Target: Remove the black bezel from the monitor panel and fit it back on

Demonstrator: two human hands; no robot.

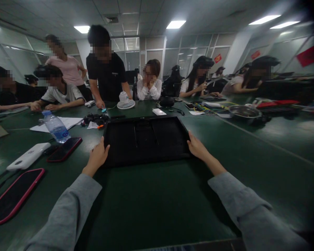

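While two bare hands steady it from opposite ends, the black rectangular panel (146, 143) sits over the green table (251, 150), long side toward the wearer. The left hand (98, 152) is closed around the panel's left rim, its thumb toward the inner face; the right hand (198, 146) holds the right rim, so the two are set wide apart with the panel between them. It is too dark under the near edge to tell whether the panel rests on the table or hangs just clear of it.

Trouble, I judge, would most likely come from the panel's left side — a dark phone (65, 150) and a water bottle (57, 127) are near that end, and a swing that way could knock the bottle over or scrape the phone. A white power bank (28, 156) lies farther left of the panel, less exposed. A forward push could run the panel's far edge into the small white box (159, 112) just beyond it, or catch the black cable bundle (95, 119) by its far left corner. With only the rims held, uneven lifting could twist the panel — and if one hand slackened, that end might drop onto the table
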